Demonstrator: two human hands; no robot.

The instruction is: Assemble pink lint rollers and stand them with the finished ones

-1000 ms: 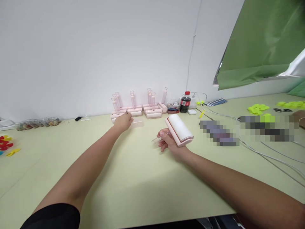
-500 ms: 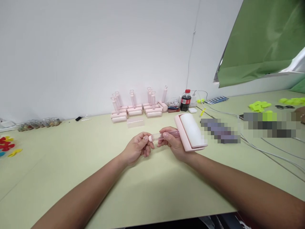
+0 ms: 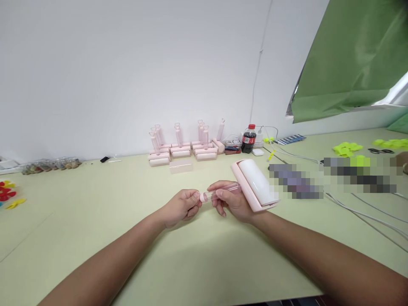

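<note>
A pink lint roller (image 3: pixel 257 182) with a white sheet roll lies sideways in the air above the pale green table. Its clear pink handle points left. My right hand (image 3: pixel 232 199) wraps round that handle close to the roller head. At the handle's far end, my left hand (image 3: pixel 183 207) pinches the pale pink end cap (image 3: pixel 203 197) between thumb and fingers. Part of the cap is hidden by the fingertips. Beyond the hands, a clear pink cover (image 3: pixel 181 167) rests on the table.
Several pink lint rollers (image 3: pixel 181 149) stand by the wall with handles up. Right of them are a cola bottle (image 3: pixel 249 139), white cables (image 3: pixel 357 208) and black scissors (image 3: pixel 381 151). Small jars (image 3: pixel 52 165) line the back left, and red and yellow pieces (image 3: pixel 8 193) lie at the left edge.
Both hands and the lint roller sit slightly lower in view. The roller head has turned a little, showing more of its white roll. My left fingers have closed tighter at the cap.
</note>
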